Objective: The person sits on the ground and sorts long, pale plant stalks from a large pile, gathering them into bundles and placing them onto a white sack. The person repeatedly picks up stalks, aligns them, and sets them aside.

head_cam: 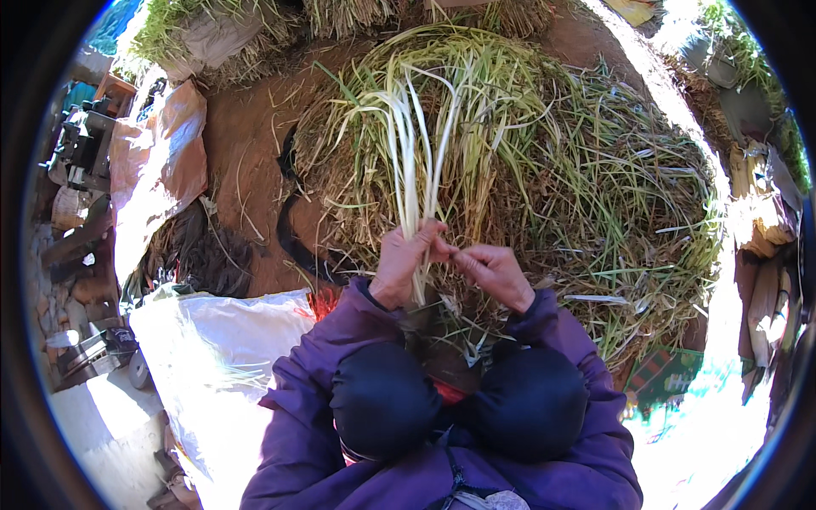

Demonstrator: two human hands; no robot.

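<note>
My left hand (398,264) is closed around a thin bunch of pale, long-leaved stalks (410,185). Their drooping yellow-green tips point away from me, and their lower ends stick out below my palm. Close beside it, my right hand (494,271) has its thumb and fingers pinched together at the left fingertips. Whether a thin strand lies in that pinch is too small to tell. Beyond both hands lies a large heap of similar leafy stalks (472,146), with roots and dry strands mixed in.
Loose green leaves and dry trimmings (625,210) spread to the right. A white woven sack (223,344) lies at my left, holding a few pale stalks. A black strap (290,236) curves over the brown ground. Grass-like bundles (217,38) stand at the back. My knees (386,398) are just below the hands.
</note>
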